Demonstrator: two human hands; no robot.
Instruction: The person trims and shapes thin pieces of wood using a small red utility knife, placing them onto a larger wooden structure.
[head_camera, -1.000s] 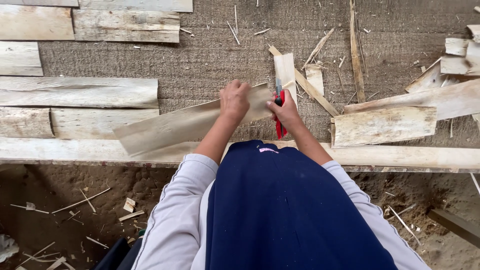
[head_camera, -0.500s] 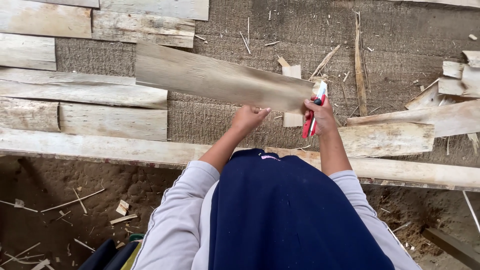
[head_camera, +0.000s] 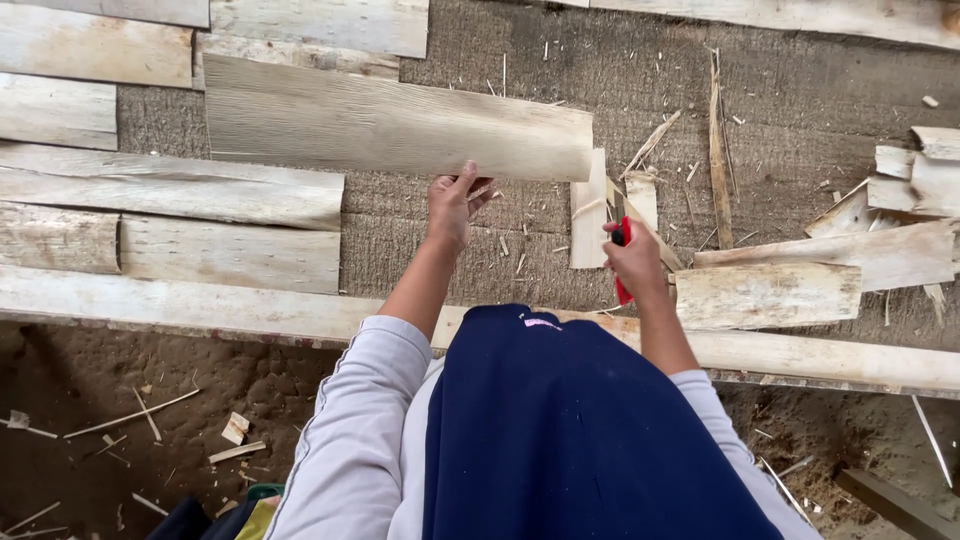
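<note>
My left hand (head_camera: 453, 205) grips the near edge of a long pale sheet of wood veneer (head_camera: 390, 125), which is lifted over the grey woven mat (head_camera: 800, 120) and lies almost level. My right hand (head_camera: 636, 262) is closed around a red-handled cutting tool (head_camera: 622, 262), held apart from the sheet, just right of its end. Small narrow offcuts (head_camera: 590, 210) lie under and beside the right hand.
Flat veneer sheets (head_camera: 170, 190) lie in rows at the left. More pieces (head_camera: 770, 295) and scraps are piled at the right. A pale wooden beam (head_camera: 200, 310) runs across the near edge of the mat. Below it is dirt floor (head_camera: 120, 420) with splinters.
The left hand has carried the long sheet up and to the left, turning it nearly level. The right hand with the red tool has dropped back down, away from the sheet's end.
</note>
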